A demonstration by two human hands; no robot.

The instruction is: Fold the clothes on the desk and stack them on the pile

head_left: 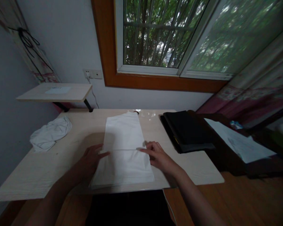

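The white folded cloth (pixel 129 168) lies lengthwise across the middle of the wooden table (pixel 188 171), its lower end close to the near edge and its upper end close to the far edge, with a crease running across it between the two hands. The left hand (pixel 91 159) is at the cloth's left side, thumb and forefinger parted, the thumb lying over the cloth beside the crease; the right hand (pixel 158 157) is at the right side, its thumb tip on the cloth at the same crease and its other fingers curled by the cloth's edge. Both touch the cloth, but whether either one pinches it cannot be told, since the undersides of the fingers are hidden. A small dark round object peeks out by the cloth's upper right corner, too covered to identify. Towards the table's left edge lies a crumpled white cloth (pixel 50 133), below a raised shelf (pixel 77 91) bearing a sheet of paper (pixel 58 90) with unreadable writing. A black flat case (pixel 188 127) lies at the far right corner, covering part of the right edge; its contents cannot be made out. Beyond it, a large white sheet (pixel 238 141) rests on dark furniture lost in shadow, and a pale object is cut off by the picture's right border.
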